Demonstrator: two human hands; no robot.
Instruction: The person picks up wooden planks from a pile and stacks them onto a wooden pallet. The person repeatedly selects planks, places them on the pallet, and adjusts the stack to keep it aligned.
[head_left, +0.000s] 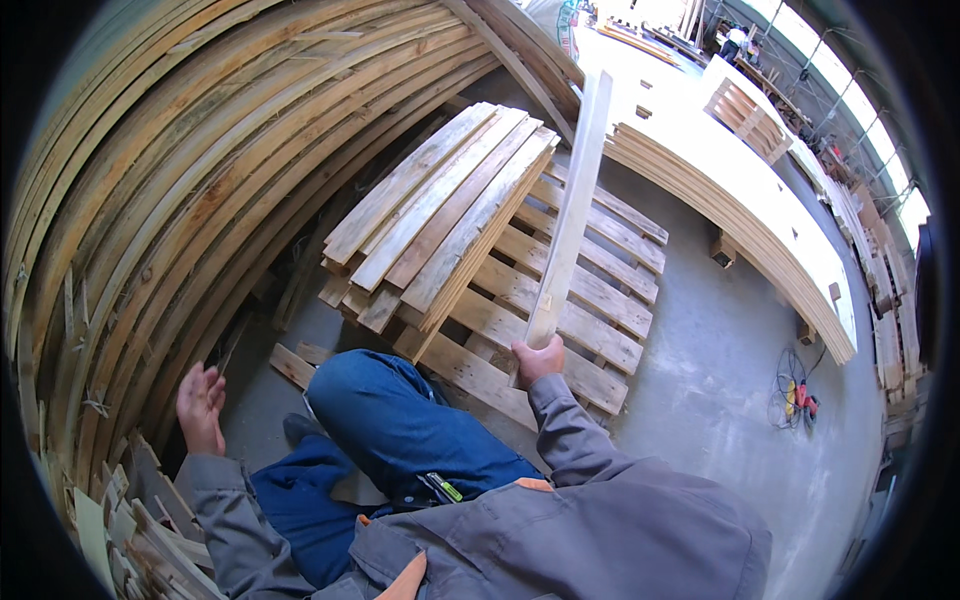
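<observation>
My right hand (540, 358) grips the near end of a long, pale wooden board (571, 217), which reaches away from me over a slatted wooden pallet (600, 292). At the left, my left hand (201, 409) is held in the air with nothing in it, its fingers partly spread. It is nearest to the tall stack of long timber boards (202, 187). On the pallet's left part lies a pile of shorter planks (450, 202), several layers deep, beside the board in my right hand.
White-topped sheets (712, 202) are stacked on wooden blocks at the right. A red power tool (805, 401) with a cable lies on the concrete floor (697, 405). Wood offcuts (150, 525) stand at the lower left. Two people (735, 43) are far off at the upper right.
</observation>
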